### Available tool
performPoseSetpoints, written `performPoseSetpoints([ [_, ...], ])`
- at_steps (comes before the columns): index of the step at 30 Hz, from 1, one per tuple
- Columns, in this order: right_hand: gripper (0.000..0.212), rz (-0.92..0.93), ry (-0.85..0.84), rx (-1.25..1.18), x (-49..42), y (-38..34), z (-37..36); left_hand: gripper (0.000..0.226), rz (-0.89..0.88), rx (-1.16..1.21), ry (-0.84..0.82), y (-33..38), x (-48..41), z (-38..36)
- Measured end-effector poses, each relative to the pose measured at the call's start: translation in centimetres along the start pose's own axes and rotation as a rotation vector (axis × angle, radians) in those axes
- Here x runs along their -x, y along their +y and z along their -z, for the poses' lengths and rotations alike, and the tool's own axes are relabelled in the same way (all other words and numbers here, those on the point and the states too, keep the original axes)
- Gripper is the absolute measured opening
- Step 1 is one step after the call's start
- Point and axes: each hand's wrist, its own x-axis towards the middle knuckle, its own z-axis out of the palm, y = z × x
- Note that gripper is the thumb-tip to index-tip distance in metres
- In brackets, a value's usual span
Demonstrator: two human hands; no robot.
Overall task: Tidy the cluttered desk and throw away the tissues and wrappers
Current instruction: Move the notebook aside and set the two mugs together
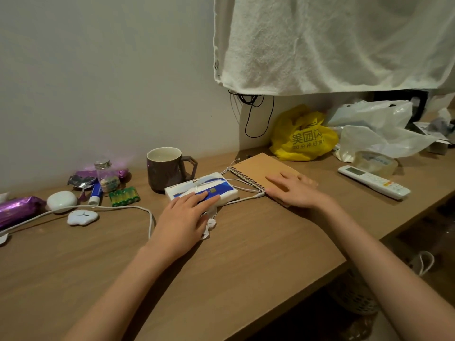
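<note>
At the left of the desk [246,254] lie two purple wrappers: a rolled wrapper [14,212] at the edge and a flat wrapper [83,173] near the wall, with one torn silver foil [80,180] in front of it. Beside them are one white case [61,200], one small white clip [82,217], one blue tube [95,193] and one pack of green batteries [124,196]; I cannot count the cells surely. One clear jar [106,175] with a metal lid holds small pale bits, too small to name. One white cable [98,206] runs across the desk.

One brown mug [163,168] stands upright; I cannot tell what is in it. Just in front of it lies one tissue pack [200,188], white and blue, soft and flat. The left hand [187,215] rests on it, fingers straight and close together. One crumpled white tissue [209,225] lies on the desk, partly under that hand.

One spiral notebook [258,168] with a tan cover lies shut. The right hand [293,190] lies flat on it, fingers straight and slightly apart.

Behind, one yellow bag [302,139] sits crumpled by the wall; its contents are hidden. Pale plastic bags [374,129] are heaped next to it. In front of them are one tape roll [376,162] and one white remote [374,182]. One towel [332,43] hangs above. One basket [354,296] stands below the desk.
</note>
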Motion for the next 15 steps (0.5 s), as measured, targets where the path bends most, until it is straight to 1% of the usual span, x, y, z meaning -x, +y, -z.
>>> performPoseSetpoints([
  [1,0.064,-0.021,-0.061,-0.003,0.5,0.1,-0.3,0.054,0.002,0.001,-0.001,0.0,0.0,0.0],
  [2,0.066,-0.042,-0.068,-0.021,0.9,0.3,-0.6,0.054,0.003,0.002,-0.001,0.1,0.1,0.0],
  [6,0.063,-0.098,0.049,-0.069,0.9,0.9,-1.6,0.053,0.002,0.006,0.010,0.1,0.1,0.0],
  [15,0.060,-0.146,0.062,-0.104,-1.9,-1.1,-1.4,0.052,0.011,0.017,0.019,0.2,0.2,-0.1],
])
